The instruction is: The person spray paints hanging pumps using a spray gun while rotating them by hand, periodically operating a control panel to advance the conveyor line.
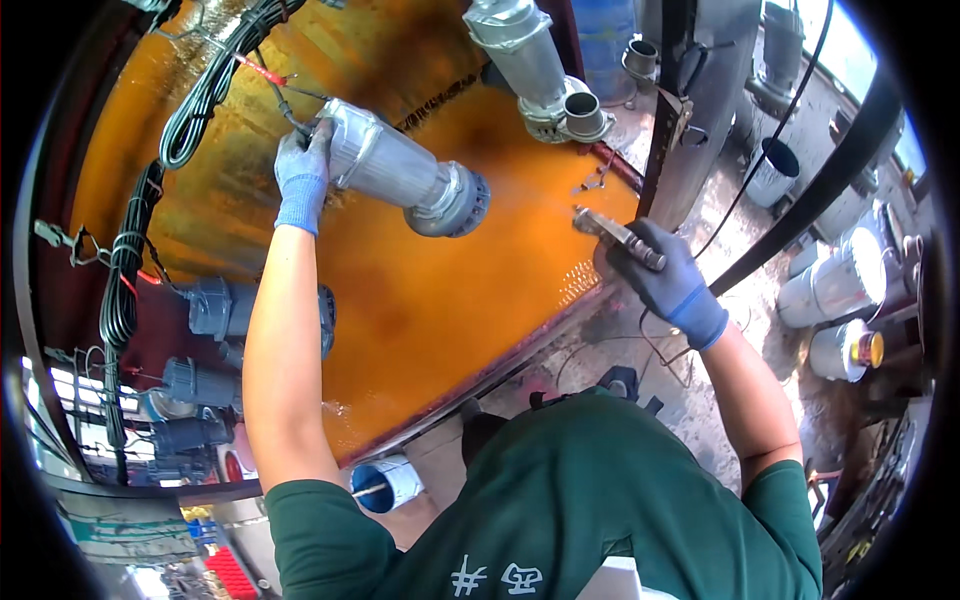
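The grey metal pump body (400, 170) lies on its side on the rusty orange bench (440, 300), far left of centre, its flanged mouth pointing right. The gloved left hand (303, 170) is clamped on its far-left end, where black cables (190, 110) meet it. The gloved right hand (660, 275) is closed around a metal tool (615, 233), well to the right, at the bench's right edge. Open orange surface lies between and nearer. A second grey pump (535, 65) stands farther off; smaller grey motors (215, 310) crowd the left edge.
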`<action>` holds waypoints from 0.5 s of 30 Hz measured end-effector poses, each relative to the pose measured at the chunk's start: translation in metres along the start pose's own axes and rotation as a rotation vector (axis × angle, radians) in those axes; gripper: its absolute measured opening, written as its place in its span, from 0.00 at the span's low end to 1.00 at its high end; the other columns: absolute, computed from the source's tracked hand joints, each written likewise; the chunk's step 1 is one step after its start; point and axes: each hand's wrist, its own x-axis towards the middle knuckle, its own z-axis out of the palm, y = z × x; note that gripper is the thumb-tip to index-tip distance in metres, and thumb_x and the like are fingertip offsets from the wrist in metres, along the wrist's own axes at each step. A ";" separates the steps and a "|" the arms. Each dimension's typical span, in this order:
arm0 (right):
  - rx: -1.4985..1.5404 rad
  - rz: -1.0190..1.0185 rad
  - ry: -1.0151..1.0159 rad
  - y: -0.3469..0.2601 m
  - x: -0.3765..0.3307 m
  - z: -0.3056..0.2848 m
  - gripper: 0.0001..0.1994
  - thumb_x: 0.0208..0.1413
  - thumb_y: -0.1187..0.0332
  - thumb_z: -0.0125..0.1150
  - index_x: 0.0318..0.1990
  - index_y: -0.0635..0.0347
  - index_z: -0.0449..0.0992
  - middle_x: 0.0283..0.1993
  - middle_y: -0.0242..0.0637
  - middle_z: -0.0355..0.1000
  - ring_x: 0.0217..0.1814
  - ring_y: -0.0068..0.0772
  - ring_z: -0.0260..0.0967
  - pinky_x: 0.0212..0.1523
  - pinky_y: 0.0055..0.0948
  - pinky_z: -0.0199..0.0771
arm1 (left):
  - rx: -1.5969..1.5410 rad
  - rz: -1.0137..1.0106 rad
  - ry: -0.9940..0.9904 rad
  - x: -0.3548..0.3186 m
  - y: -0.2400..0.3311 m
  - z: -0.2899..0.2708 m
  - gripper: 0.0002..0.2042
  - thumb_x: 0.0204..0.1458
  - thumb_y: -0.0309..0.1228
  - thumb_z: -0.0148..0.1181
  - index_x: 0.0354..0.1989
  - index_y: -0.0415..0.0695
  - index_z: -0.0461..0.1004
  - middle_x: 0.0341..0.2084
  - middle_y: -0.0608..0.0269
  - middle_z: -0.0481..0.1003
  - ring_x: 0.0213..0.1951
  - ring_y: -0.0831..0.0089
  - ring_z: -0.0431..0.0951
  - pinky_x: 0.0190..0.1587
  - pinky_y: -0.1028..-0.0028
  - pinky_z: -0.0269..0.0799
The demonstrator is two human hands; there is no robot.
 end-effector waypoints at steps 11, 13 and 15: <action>-0.296 -0.277 -0.277 -0.067 0.072 -0.005 0.10 0.62 0.63 0.68 0.42 0.59 0.78 0.32 0.45 0.77 0.37 0.53 0.80 0.41 0.43 0.78 | -0.141 -0.104 -0.017 0.029 -0.025 -0.014 0.15 0.56 0.41 0.67 0.51 0.54 0.87 0.47 0.54 0.85 0.49 0.60 0.84 0.56 0.64 0.77; -0.465 -0.322 -0.150 -0.068 0.088 -0.001 0.11 0.61 0.63 0.68 0.43 0.59 0.77 0.33 0.46 0.78 0.38 0.54 0.80 0.43 0.42 0.79 | 0.215 -0.129 0.060 0.029 -0.022 -0.012 0.17 0.56 0.48 0.64 0.50 0.57 0.88 0.50 0.50 0.84 0.54 0.53 0.82 0.60 0.59 0.74; -0.337 -0.275 -0.290 -0.075 0.093 -0.003 0.11 0.62 0.62 0.68 0.43 0.59 0.77 0.33 0.46 0.78 0.38 0.52 0.80 0.43 0.41 0.79 | 0.275 -0.116 0.058 0.032 -0.020 -0.015 0.18 0.57 0.48 0.61 0.49 0.56 0.88 0.50 0.49 0.83 0.55 0.51 0.81 0.61 0.57 0.74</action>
